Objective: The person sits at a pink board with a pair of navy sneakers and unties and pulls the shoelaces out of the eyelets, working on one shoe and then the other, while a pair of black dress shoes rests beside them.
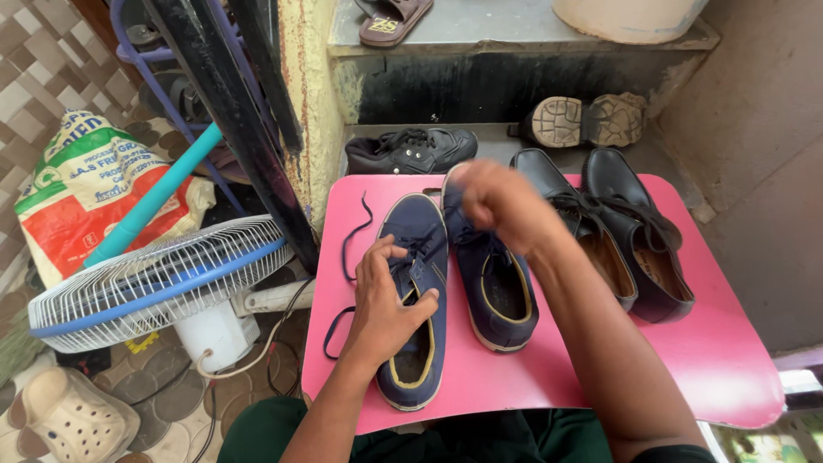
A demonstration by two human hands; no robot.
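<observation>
Two navy canvas shoes lie side by side on a pink table (711, 360). My left hand (387, 296) rests on the left navy shoe (420, 351), fingers curled on its tongue and eyelets. A dark lace (347, 249) trails from that shoe across the pink top. My right hand (497, 201) is blurred above the toe of the right navy shoe (497, 291), fingers closed near its laces; whether it grips a lace I cannot tell.
A pair of black leather shoes (626, 231) sits on the table's right half. A black sneaker (410, 150) and brown upturned shoes (587, 120) lie behind on a step. A white and blue fan (163, 279) stands left, beside a printed sack (94, 184).
</observation>
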